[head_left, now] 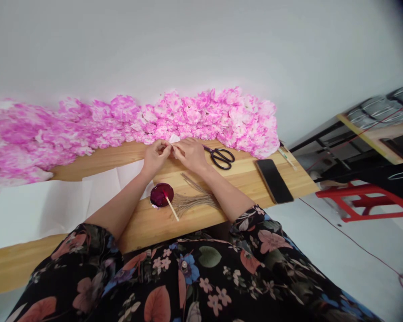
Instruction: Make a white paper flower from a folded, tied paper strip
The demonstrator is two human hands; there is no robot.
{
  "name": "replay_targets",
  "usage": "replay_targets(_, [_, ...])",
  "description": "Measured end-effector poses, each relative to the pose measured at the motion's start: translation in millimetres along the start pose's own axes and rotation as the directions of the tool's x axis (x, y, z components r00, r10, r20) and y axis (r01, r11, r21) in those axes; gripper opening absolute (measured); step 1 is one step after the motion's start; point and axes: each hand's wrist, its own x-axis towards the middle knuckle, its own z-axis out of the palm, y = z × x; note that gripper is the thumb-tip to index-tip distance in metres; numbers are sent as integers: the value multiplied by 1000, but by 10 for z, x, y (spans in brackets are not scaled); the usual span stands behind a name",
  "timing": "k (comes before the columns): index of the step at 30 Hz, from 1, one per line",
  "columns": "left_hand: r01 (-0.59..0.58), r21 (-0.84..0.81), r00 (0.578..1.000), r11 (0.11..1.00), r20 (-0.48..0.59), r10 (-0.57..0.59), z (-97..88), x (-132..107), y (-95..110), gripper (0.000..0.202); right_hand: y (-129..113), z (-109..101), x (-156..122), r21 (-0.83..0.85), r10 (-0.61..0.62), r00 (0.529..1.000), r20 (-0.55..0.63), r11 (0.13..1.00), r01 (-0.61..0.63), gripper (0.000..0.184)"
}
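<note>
Near the centre of the pale, wood-grained table [243, 178], the person's two bare hands are working on a small, thin white piece [175, 140], paper or fabric, just short of the heaped pink-and-white ruffled flowers [195, 114]. Taking that piece as the clock's centre and twelve as straight ahead, the left hand [156, 155] is coming in from eight o'clock and the right hand [192, 154] from four. Both grips are closing on the white piece, thumbs and fingertips nearly meeting, while the fingers are hiding most of it. The step in hand is seemingly one of pinching and shaping; the next move is probably calling for light, steady fingertip control, since so thin a piece is likely creasing easily. The black-handled scissors [212, 153] are lying at three o'clock, beside the right hand. At six, a small round dish [152, 201] is holding dark red, glossy liquid, with a pale wooden stick [172, 208] resting in it. Thin brown stems [191, 203] are spreading at five, and white paper sheets [27, 210] are lying at eight.
</note>
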Motion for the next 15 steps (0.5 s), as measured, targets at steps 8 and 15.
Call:
replay_targets(8, [-9,7,1000,1000,-16,9,1,7,-36,18,-6,-7,-3,-20,-23,1000,-5,1000,23,27])
replay_targets(15, [-24,0,1000,1000,-12,24,2,7,-51,11,-4,-3,-8,-11,-9,1000,-23,1000,8,28])
